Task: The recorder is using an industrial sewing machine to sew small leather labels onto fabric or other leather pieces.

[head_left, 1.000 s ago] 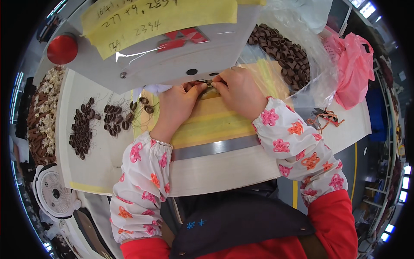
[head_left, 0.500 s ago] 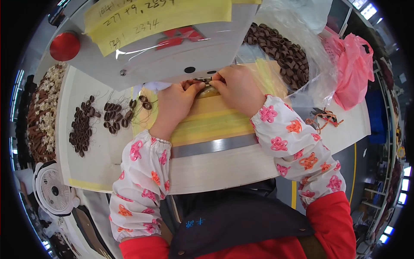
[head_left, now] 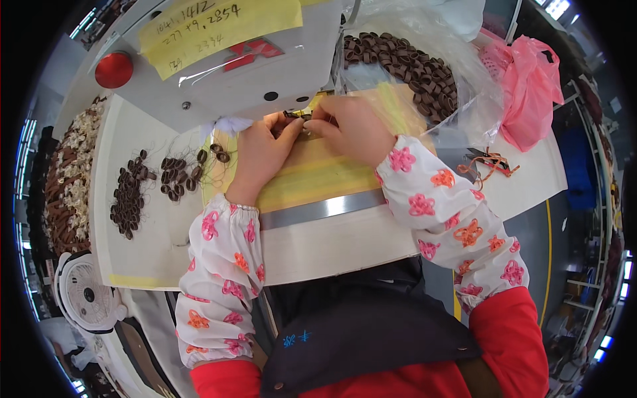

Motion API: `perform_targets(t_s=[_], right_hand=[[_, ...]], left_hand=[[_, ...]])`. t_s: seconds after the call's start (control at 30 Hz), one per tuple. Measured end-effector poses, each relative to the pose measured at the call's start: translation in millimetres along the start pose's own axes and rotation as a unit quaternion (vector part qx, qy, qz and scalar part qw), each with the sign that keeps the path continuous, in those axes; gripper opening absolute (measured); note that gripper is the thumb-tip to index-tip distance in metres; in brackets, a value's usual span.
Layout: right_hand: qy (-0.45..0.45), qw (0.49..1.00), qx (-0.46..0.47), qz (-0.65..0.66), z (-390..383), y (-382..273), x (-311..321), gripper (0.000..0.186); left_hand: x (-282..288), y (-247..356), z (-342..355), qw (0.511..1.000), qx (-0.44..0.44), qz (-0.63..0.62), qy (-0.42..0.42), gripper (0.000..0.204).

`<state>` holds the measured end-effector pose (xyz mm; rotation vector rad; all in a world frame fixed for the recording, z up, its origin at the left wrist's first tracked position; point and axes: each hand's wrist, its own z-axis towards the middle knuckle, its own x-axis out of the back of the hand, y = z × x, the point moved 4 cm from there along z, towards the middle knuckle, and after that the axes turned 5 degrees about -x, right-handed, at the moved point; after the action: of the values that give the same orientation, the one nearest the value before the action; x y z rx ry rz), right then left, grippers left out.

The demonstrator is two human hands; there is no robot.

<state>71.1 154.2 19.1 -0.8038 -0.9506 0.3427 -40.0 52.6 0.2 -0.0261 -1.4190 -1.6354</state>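
Note:
Below the head of a white sewing machine (head_left: pixel 245 86), both my hands work close together on the yellow-taped work surface (head_left: pixel 305 176). My left hand (head_left: pixel 262 152) is closed, its thumb and fingers pinching at a small dark brown piece (head_left: pixel 290 115). From the other side my right hand (head_left: pixel 352 126) pinches at the same spot with thumb and forefinger. My fingers and the machine hide most of this piece. Left of my left hand, several small brown loops (head_left: pixel 176 176) with loose threads lie on the white table, beside a denser pile of brown loops (head_left: pixel 129 199).
A clear plastic bag (head_left: pixel 474 106) with many brown loops (head_left: pixel 424 76) lies at the back right, next to a pink bag (head_left: pixel 531 93). Dark-bladed snips (head_left: pixel 488 159) with orange cord lie on the right. A white fan (head_left: pixel 86 292) stands left of the table (head_left: pixel 332 245).
The view has shifted slightly, so the machine and table appear a little further left and up. Both hands stay pinched together under the machine, and a warm light now shows beside the fingers.

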Motion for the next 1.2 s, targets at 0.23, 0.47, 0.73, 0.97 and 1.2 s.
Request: perform_targets(t_s=[0.23,0.47,0.73,0.97,1.2], right_hand=[[-0.295,0.794,0.123,0.517,-86,-152,52,0.04],[-0.388,0.642,0.227,0.621,-130,-169,92,0.049],[-0.265,0.774,0.184,0.544,-112,-131,129,0.052],[0.108,0.942,-0.093,-0.305,-9,59,168,0.026],[0.068,0.913,-0.128,-0.38,14,106,167,0.023]], left_hand=[[44,11,-42,0.972,-0.127,0.192,0.048,0.034],[104,-46,-66,0.983,0.114,0.128,0.064,0.031],[82,23,-43,0.961,-0.087,0.254,0.059,0.021],[11,22,-26,0.975,-0.143,0.17,0.015,0.03],[1,10,-21,0.985,-0.09,0.147,0.028,0.021]])
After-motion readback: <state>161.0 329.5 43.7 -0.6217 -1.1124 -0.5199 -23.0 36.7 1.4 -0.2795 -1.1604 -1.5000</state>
